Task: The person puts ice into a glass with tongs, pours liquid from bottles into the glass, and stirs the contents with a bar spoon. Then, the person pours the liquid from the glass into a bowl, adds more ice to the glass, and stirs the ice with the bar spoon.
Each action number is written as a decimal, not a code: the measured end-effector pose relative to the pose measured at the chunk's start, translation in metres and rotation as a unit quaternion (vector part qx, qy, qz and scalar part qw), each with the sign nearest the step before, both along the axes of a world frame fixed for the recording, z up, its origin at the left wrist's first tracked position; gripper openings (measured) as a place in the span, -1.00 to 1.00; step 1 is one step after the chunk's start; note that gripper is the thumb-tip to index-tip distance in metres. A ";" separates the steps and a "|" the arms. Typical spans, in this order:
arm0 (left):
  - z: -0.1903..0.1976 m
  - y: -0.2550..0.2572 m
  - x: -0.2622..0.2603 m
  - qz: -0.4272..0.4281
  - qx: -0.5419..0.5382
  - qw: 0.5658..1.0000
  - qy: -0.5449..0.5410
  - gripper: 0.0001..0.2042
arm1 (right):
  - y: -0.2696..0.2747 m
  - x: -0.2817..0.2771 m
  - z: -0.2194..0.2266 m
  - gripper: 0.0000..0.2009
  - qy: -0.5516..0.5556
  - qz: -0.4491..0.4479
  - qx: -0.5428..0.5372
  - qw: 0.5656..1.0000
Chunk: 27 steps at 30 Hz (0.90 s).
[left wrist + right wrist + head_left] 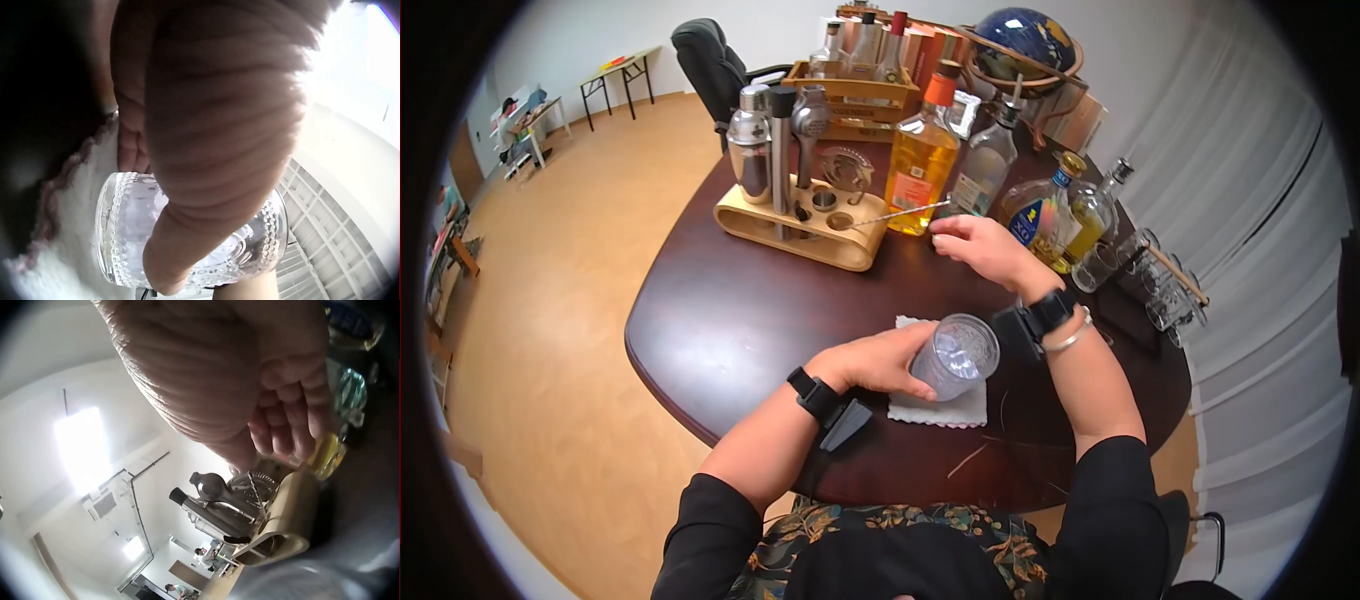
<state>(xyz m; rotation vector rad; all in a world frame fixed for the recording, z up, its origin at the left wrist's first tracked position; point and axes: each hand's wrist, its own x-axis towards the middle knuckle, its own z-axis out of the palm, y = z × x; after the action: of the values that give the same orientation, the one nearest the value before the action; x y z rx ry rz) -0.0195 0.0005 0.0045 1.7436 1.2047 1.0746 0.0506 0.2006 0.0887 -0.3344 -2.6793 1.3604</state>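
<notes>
My left hand (882,358) grips a clear glass (960,355) with a beaded pattern, thumb on the near side. Ice-like clear pieces show inside it. Beneath the glass lies a white cloth (950,412) with a scalloped edge. Farther forward, my right hand (990,250) is held over the table with its fingers loosely bent. Just beyond its fingertips runs the twisted shaft of a bar spoon (900,213), leaning out of a wooden bar tool stand (855,253). In the right wrist view, the thumb and fingers (280,434) are above this stand.
The stand also holds a cocktail shaker (752,150), a muddler (782,150) and a strainer (847,170). An orange-capped bottle (922,160) and several other bottles stand beyond my right hand. Upturned glasses hang on a rack (1175,275) at right. A globe (1025,45) and a bottle crate (855,100) are behind.
</notes>
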 end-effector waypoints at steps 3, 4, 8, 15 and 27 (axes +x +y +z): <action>-0.005 0.000 -0.001 0.031 -0.008 0.998 0.048 -0.15 | 0.011 0.066 -0.020 -0.58 0.028 0.006 -0.020 0.999; -0.002 -0.001 0.000 0.046 -0.007 0.997 0.067 -0.14 | 0.009 0.091 -0.022 -0.52 0.018 0.024 -0.093 0.995; -0.007 -0.003 0.000 0.083 -0.082 0.993 0.013 -0.11 | -0.016 0.144 -0.055 -0.05 -0.012 0.083 -0.175 0.981; -0.010 -0.002 0.000 0.099 -0.046 0.993 0.037 -0.14 | -0.077 0.113 -0.108 0.06 0.197 -0.019 -0.107 0.974; -0.022 0.004 -0.006 0.052 -0.047 0.997 -0.020 -0.14 | -0.070 0.105 -0.096 -0.29 0.275 -0.109 -0.448 0.844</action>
<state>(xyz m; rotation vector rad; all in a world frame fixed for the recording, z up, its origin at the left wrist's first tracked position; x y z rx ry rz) -0.0258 0.0045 -0.0172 1.5951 1.3114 1.0893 0.1554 0.1306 -0.0069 -0.2471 -1.3767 2.1307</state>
